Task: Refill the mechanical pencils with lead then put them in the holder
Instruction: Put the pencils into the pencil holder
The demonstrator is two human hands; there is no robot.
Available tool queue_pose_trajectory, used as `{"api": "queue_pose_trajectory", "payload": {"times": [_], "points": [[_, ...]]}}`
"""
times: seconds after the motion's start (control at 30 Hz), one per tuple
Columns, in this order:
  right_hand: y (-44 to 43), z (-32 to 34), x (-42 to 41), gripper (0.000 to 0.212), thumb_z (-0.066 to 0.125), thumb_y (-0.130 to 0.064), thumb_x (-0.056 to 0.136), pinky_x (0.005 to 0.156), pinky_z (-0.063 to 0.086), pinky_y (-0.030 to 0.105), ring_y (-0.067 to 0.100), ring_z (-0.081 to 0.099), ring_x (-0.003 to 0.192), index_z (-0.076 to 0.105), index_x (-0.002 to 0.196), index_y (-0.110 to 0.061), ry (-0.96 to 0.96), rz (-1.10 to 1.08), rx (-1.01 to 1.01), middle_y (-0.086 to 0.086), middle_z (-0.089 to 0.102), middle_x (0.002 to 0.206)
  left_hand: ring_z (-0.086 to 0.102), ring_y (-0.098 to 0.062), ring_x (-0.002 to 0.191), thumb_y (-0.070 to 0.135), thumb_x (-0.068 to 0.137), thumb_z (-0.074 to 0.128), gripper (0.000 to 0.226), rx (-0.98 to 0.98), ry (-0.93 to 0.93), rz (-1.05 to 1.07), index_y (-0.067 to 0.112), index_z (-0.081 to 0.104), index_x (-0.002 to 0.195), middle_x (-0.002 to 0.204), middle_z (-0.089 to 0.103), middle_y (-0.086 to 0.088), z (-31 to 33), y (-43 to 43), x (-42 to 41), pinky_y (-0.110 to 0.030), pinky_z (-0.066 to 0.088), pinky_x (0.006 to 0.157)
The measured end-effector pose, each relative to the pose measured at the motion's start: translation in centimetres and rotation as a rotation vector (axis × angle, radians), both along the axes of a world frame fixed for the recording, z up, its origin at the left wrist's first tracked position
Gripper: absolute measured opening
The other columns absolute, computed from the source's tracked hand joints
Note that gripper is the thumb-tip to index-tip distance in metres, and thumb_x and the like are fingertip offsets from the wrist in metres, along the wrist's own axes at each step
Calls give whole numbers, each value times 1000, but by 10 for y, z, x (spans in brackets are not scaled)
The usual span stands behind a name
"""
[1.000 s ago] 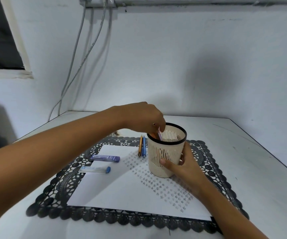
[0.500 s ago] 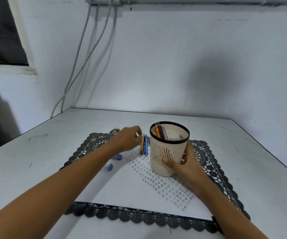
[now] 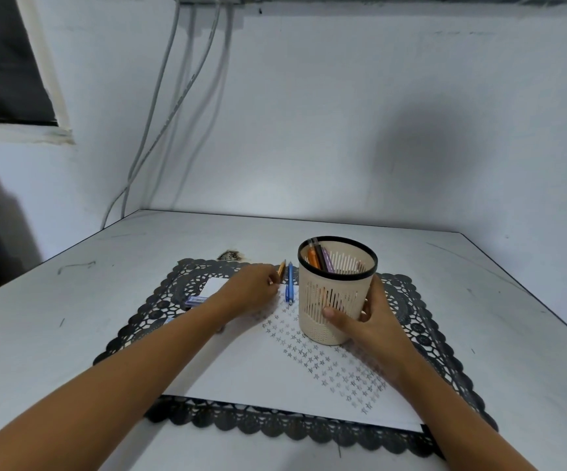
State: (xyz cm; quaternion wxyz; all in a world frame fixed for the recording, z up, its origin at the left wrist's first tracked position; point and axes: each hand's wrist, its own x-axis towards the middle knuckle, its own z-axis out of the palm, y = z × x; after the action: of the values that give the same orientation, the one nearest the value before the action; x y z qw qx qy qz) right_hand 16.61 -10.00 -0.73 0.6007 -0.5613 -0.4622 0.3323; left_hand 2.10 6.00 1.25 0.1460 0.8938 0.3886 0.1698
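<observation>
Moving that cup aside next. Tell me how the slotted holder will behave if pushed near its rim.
The holder probably weighs little: slotted walls, only a few pencils inside. It is tall and narrows toward its base, so a push near the rim may tip it. Pushed low, it may slide on the paper.

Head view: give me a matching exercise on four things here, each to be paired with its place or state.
1 blue mechanical pencil
2 purple mechanical pencil
3 pencil holder
4 lead case

a gripped by the right hand
b partly hidden behind the left forearm
c lying flat, left of the holder
d standing inside the holder

Pairs: 1-c, 2-d, 3-a, 4-b
</observation>
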Motion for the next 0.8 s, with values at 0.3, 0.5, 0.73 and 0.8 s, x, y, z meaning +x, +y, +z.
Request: {"api": "queue_pose_trajectory", "payload": {"times": [0.3, 0.5, 0.73, 0.8], "points": [[-1, 0, 0, 91, 78, -34, 61, 57, 52, 14, 1, 54, 99, 28, 137, -35, -27, 6, 6, -8, 55, 122, 56, -14, 67, 16, 92, 51, 26, -112, -420, 145, 10, 53, 117, 95, 60, -5, 36, 12, -17, -18, 43, 49], [1, 0, 1, 94, 78, -36, 59, 61, 54, 16, 1, 54, 97, 27, 138, -33, -33, 6, 4, -11, 55, 119, 51, -11, 83, 11, 92, 50, 23, 180, -430, -24, 18, 67, 106, 92, 56, 1, 89, 4, -34, -15, 35, 62], [2, 0, 0, 92, 78, -31, 61, 59, 53, 14, -1, 53, 97, 27, 138, -33, -18, 5, 8, -9, 55, 122, 53, -12, 84, 4, 90, 50, 25, 337, -274, -296, 18, 69, 99, 96, 58, 1, 127, -14, -32, -4, 35, 68], [1, 0, 0, 92, 78, -31, 61, 57, 52, 14, 2, 54, 100, 28, 138, -33, -6, 8, 8, -8, 56, 121, 54, -14, 83, 1, 89, 49, 28, 364, -189, -365, 18, 69, 98, 95, 57, 0, 130, -19, -28, -5, 34, 67]]}}
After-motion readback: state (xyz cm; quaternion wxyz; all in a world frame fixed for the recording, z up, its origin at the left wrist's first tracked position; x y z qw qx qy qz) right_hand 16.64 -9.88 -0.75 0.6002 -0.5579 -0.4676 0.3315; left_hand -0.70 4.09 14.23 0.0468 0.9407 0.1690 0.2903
